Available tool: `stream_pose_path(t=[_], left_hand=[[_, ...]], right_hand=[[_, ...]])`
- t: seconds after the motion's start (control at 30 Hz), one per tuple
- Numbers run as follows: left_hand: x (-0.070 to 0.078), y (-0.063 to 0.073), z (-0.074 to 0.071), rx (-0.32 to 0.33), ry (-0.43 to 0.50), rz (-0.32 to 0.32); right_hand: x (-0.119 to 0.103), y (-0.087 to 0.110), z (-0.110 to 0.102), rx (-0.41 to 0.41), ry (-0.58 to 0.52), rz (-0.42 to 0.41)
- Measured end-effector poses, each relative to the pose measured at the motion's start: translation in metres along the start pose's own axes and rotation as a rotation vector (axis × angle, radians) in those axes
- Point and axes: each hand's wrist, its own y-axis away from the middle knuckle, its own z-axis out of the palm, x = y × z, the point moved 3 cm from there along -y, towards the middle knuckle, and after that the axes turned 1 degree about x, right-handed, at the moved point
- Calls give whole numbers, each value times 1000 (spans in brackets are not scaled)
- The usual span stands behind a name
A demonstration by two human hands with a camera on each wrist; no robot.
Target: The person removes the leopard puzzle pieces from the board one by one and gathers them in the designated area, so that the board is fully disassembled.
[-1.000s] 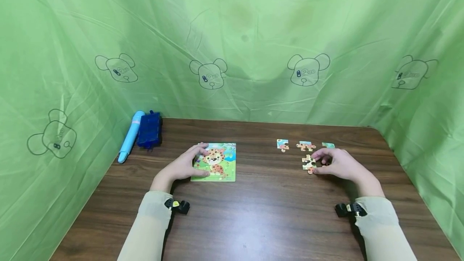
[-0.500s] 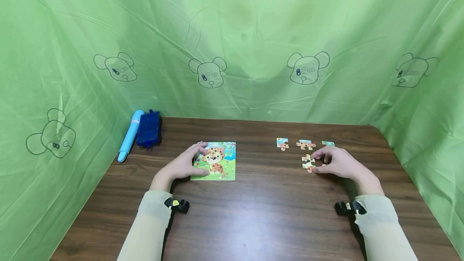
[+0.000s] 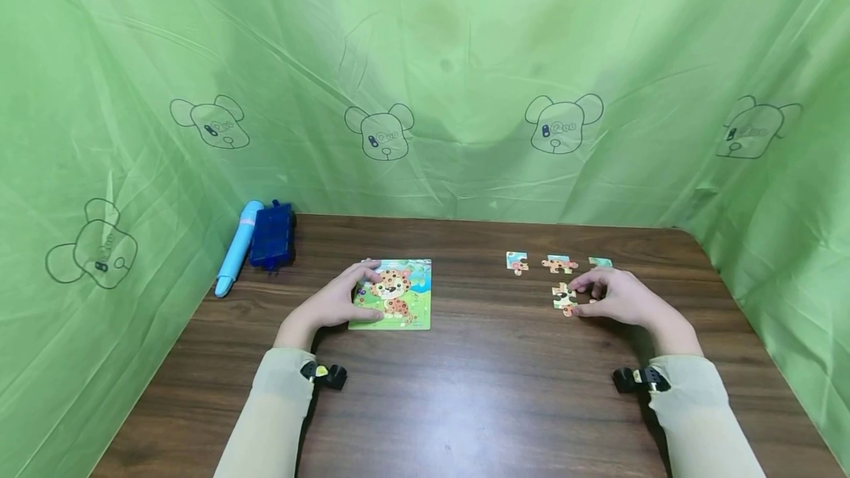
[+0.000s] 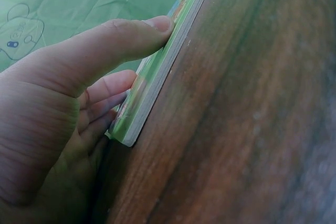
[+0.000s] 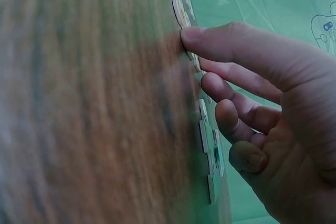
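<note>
1. The puzzle piece (image 3: 564,296) with cream, black and orange patches is on the right side of the surface (image 3: 498,375), in the nearer row of loose pieces.
2. The right hand (image 3: 620,299) brings thumb and forefinger narrowly together at the piece's right side, seemingly in a light pinch. Whether the piece is lifted at all, I cannot tell.
3. A good pinch here takes the cut edges rather than the printed face, with the lower fingers tucked clear of the neighbours.
4. Close by are a corner piece (image 3: 516,262), an ear piece (image 3: 560,264) and a partly covered green-blue piece (image 3: 600,262); a slow, level move should avoid nudging them.
5. Well apart, the puzzle board (image 3: 408,297) lies flat beneath the left hand (image 3: 332,308), which rests spread wide, thumb and fingers over its left part. Light, even pressure should steady it without sliding it.
6. Farther out are a dark blue box (image 3: 272,236), a light blue stick (image 3: 239,249) and green cloth (image 3: 458,57).
</note>
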Motion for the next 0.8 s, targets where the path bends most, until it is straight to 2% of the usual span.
stream_pose_path(t=[0.1, 0.2, 0.4, 0.57, 0.67, 0.8], left_hand=[[-1, 0, 0, 0, -1, 1], [-1, 0, 0, 0, -7, 3], [2, -1, -1, -6, -10, 10], [4, -1, -2, -5, -7, 4], [5, 0, -1, -12, -13, -5], [8, 1, -2, -16, -41, -19]], right_hand=[[-4, 0, -3, 6, 11, 7], [-10, 1, -9, 45, 18, -12], [-26, 2, -21, 201, 0, -66], [-48, -2, -24, 317, -73, -53], [-66, -7, -19, 340, -97, -48], [-94, -18, -5, 316, -122, -67]])
